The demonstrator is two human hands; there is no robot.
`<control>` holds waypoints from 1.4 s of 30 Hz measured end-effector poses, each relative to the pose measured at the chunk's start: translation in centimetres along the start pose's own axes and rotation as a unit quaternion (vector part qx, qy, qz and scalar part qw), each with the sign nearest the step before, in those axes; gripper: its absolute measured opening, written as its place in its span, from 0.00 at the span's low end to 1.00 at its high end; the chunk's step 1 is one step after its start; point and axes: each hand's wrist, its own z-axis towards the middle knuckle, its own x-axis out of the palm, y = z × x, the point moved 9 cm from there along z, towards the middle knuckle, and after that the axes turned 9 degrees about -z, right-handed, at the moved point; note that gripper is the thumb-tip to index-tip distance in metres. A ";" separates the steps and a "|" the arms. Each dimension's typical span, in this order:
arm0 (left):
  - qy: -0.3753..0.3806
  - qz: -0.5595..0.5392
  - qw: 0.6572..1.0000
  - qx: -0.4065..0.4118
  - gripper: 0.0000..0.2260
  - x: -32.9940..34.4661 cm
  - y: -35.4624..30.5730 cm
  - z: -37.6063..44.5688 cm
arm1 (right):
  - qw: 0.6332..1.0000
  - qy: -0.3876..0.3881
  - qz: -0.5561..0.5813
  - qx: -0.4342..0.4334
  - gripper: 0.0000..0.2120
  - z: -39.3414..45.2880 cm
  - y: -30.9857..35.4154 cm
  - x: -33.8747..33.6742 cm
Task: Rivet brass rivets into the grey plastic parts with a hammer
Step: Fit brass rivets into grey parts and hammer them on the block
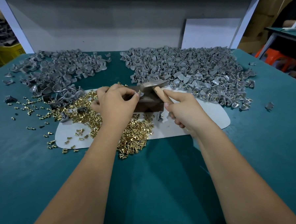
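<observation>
Head view: left hand (116,103) fingers pinch a grey plastic part (140,94) with a brass rivet on top of the dark metal block (148,104). Right hand (186,109) fingers wrap the hammer (153,86) handle, head just above the part. Loose rivet pile (134,134) left of and in front of the block; part piles behind it on the green table (155,171).
</observation>
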 end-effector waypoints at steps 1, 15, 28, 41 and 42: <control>0.002 0.002 1.000 -0.001 0.04 0.1 0.0 0.0 | 0.999 0.017 0.030 0.014 0.22 0.1 -0.4 0.2; -0.017 -0.001 1.000 -0.013 0.05 -0.1 0.0 -0.3 | 0.987 -0.059 -0.141 -0.054 0.23 -1.2 1.8 -1.1; -0.002 -0.012 1.000 -0.015 0.05 0.0 0.2 -0.2 | 0.990 -0.080 -0.086 -0.071 0.22 -1.3 2.5 -1.7; 0.045 -0.052 0.998 -0.015 0.04 0.5 1.0 0.1 | 0.929 -0.133 -0.337 0.075 0.09 -0.5 -1.8 -5.5; 0.048 -0.057 0.997 -0.015 0.03 0.5 1.1 0.2 | 0.918 -0.134 -0.366 0.076 0.09 -0.6 -1.6 -5.4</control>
